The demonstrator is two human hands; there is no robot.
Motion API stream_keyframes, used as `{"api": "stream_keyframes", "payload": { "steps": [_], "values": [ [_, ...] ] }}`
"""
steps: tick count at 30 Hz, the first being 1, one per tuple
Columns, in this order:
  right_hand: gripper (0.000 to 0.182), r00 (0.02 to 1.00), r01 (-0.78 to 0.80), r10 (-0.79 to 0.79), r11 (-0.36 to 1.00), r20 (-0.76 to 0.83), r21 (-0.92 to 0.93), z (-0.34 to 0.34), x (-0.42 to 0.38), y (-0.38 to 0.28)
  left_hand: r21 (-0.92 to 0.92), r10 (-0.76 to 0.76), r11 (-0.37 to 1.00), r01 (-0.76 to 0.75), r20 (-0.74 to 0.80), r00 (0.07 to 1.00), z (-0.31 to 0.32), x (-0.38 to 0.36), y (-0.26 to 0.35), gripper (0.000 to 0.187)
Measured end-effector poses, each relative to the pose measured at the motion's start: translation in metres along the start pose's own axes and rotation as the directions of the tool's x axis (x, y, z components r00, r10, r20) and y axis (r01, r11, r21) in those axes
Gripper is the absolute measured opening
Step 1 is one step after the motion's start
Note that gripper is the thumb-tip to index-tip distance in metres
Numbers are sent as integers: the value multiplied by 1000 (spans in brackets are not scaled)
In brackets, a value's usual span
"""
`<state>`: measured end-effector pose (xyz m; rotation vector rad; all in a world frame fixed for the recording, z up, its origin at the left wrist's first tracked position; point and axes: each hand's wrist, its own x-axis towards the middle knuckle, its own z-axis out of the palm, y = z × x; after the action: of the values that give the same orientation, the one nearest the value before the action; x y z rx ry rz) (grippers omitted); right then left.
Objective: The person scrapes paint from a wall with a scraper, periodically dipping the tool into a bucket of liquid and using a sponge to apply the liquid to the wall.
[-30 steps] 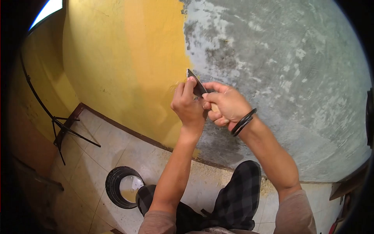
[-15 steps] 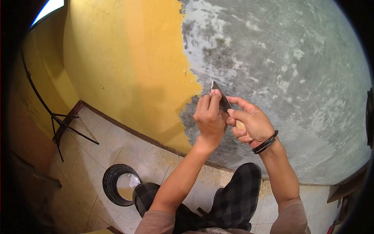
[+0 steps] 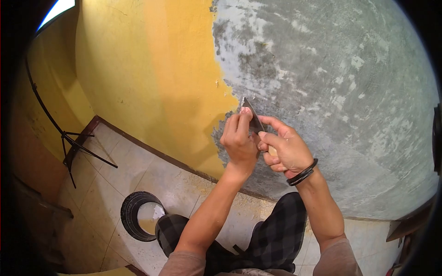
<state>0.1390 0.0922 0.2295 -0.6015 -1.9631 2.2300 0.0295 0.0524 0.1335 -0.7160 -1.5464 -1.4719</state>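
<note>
My right hand [image 3: 291, 149] is closed around the pale wooden handle of a scraper [image 3: 254, 120] with a dark flat metal blade. My left hand [image 3: 239, 140] presses its curled fingertips on the blade near its upper corner. The blade's tip meets the wall at the ragged border between yellow paint [image 3: 179, 87] and bare grey plaster [image 3: 331, 119]. Whitish patches and small flakes show on the grey near the tip. Part of the blade and the left thumb are hidden behind the fingers.
A black bucket [image 3: 130, 216] with cloudy liquid and a white piece inside stands on the tiled floor, beside my left knee. Yellow paint crumbs [image 3: 202, 185] lie along the wall's foot. At the left is a thin black tripod stand [image 3: 64, 135].
Both hands and the scraper have shifted slightly left along the wall, bringing the tip nearer the yellow paint. The grip of each hand looks the same.
</note>
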Motion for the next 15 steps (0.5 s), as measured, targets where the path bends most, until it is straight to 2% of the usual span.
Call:
{"api": "stream_keyframes", "payload": {
  "steps": [4, 8, 10, 12, 13, 15],
  "values": [
    [46, 1000, -17, 16, 998, 8, 55, 7, 9, -3, 7, 15, 1000, -15, -10, 1000, -4, 8, -10, 16],
    [43, 1000, -25, 25, 1000, -12, 9, 7, 6, 1, -34, 13, 999, -13, -12, 1000, -5, 5, -8, 20],
    [46, 1000, 19, -18, 998, -13, 61, 5, 1, 3, -50, -16, 999, 15, -16, 1000, -1, 0, -8, 23],
    [46, 1000, 7, -8, 997, 15, 71, 5, 15, 0, -1, 44, 999, -44, -42, 998, 1, 1, -12, 25],
    [45, 999, 19, -22, 998, 34, 68, 6, 27, 1, 104, 40, 994, -39, -12, 999, -4, 8, -14, 24],
    [44, 999, -37, 36, 998, 30, 56, 13, 29, -5, 65, -29, 997, 28, 15, 999, -11, 9, -16, 23]
  ]
}}
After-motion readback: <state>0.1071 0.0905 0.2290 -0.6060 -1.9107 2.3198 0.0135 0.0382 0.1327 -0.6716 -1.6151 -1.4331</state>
